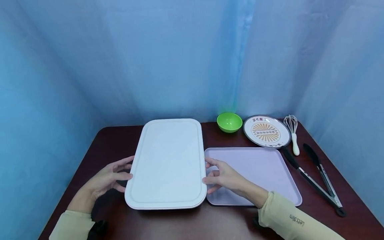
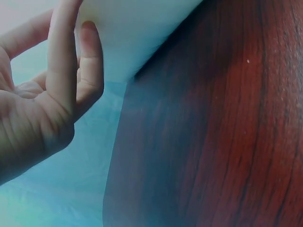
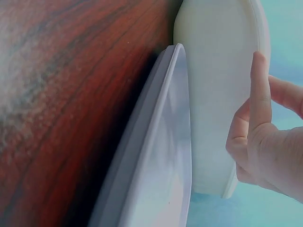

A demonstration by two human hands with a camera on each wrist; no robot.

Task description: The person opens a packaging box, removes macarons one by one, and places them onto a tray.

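A white box with a flat, rounded-corner lid [image 1: 166, 163] stands between both hands. My left hand [image 1: 105, 178] holds its left side, thumb and fingertips at the lid's rim; in the left wrist view, bent fingers [image 2: 91, 61] meet the box's white wall [image 2: 132, 33]. On the opposite side my right hand [image 1: 223, 176] holds the rim with thumb and fingers. The right wrist view has the right thumb [image 3: 259, 90] along the lid's edge and other fingers bent against the side wall [image 3: 213, 94]. The box's inside is hidden by the lid.
Right of the box lies a lilac tray [image 1: 249, 166], partly under the right forearm. Behind it are a green bowl [image 1: 229, 123], a patterned plate [image 1: 267, 131] and a whisk [image 1: 295, 140]. Black-tipped metal tongs [image 1: 318, 183] lie rightmost. Blue curtains [image 1: 180, 60] surround the dark wooden table [image 1: 114, 140].
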